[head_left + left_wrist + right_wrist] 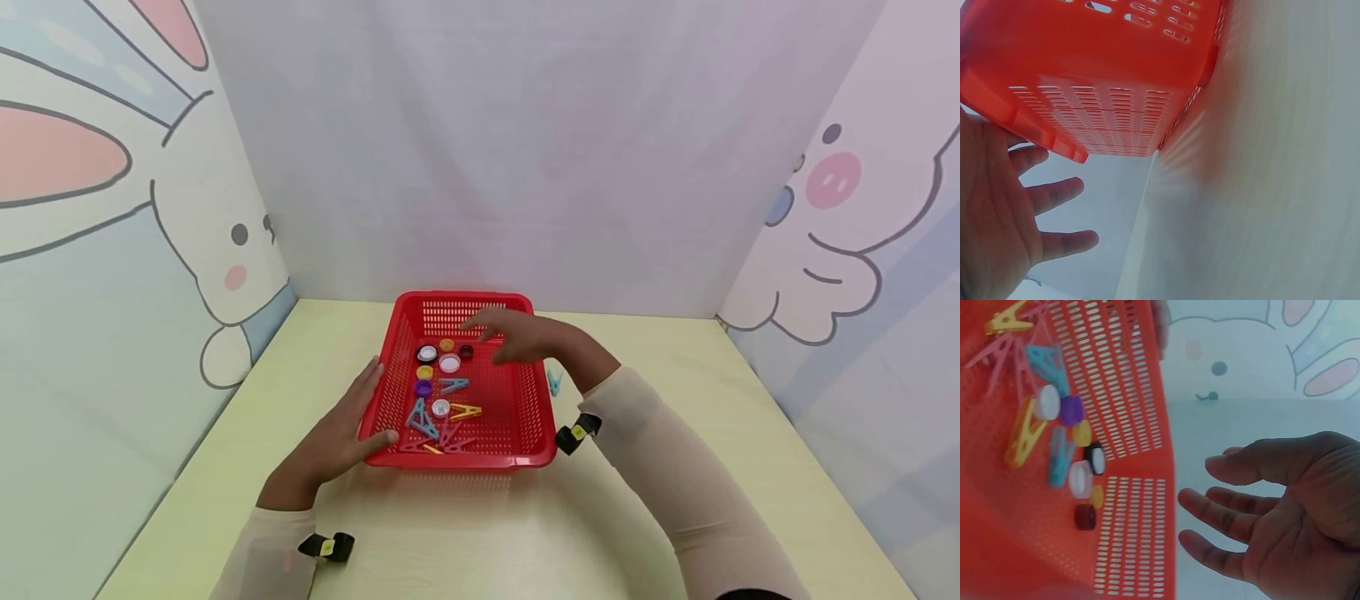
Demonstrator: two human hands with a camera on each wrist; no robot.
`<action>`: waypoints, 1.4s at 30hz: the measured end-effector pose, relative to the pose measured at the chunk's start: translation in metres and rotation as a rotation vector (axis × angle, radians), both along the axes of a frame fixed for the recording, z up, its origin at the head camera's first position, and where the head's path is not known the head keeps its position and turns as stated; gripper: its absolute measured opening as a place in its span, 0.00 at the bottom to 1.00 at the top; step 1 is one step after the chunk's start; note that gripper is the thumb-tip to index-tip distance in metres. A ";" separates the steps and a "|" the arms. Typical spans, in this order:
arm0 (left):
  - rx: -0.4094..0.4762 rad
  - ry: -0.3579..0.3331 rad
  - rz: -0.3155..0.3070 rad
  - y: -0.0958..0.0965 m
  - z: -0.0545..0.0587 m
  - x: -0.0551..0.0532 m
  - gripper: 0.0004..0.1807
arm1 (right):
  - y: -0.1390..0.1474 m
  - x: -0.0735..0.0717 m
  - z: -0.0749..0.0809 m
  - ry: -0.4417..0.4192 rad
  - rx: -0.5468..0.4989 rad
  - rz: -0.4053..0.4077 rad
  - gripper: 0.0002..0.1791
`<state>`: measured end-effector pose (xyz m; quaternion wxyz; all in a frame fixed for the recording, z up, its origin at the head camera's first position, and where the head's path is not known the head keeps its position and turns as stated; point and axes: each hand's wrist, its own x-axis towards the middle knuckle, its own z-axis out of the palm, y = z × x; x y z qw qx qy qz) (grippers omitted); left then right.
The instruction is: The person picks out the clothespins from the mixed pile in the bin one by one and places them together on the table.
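A red plastic basket [536, 396] stands on the table with bottle caps and clothespins inside. My left hand [337, 437] lies along its left rim, thumb over the near left corner; in the left wrist view its fingers [1063, 244] are spread. Over the basket's far right part hovers my right hand [517, 335], fingers spread and loosely bent, holding nothing. Below it lie a dark brown cap [466, 352] and a clear-and-white cap [449, 363]. A purple cap [423, 388], a blue clothespin [453, 385] and a yellow clothespin [467, 411] lie nearer the front.
A light blue clothespin [555, 382] lies on the table [675, 417] just right of the basket, beside the right forearm. Behind stands a pale curtain-like wall [525, 150], with cartoon-printed panels on both sides.
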<state>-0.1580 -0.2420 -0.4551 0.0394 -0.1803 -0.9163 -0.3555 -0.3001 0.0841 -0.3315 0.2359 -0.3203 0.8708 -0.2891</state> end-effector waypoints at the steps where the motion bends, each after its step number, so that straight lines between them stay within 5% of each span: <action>1: 0.001 -0.002 0.001 0.000 0.000 0.000 0.64 | -0.002 0.000 0.003 -0.004 0.004 0.000 0.44; 9: 0.005 -0.018 0.004 -0.001 0.002 0.001 0.65 | -0.019 -0.008 0.006 -0.073 -0.051 0.029 0.40; 17: 0.013 -0.027 0.006 -0.002 0.002 0.002 0.65 | -0.035 -0.019 -0.011 -0.166 0.002 -0.081 0.37; 24: 0.012 -0.029 0.011 -0.003 0.002 0.001 0.65 | -0.045 -0.024 -0.023 -0.155 0.074 -0.035 0.35; 33: 0.010 -0.023 0.003 -0.002 0.002 0.002 0.65 | -0.044 -0.023 -0.040 -0.319 0.034 -0.047 0.38; 42: 0.006 -0.012 0.005 -0.002 0.002 0.001 0.65 | -0.040 -0.028 -0.047 -0.351 0.086 -0.021 0.38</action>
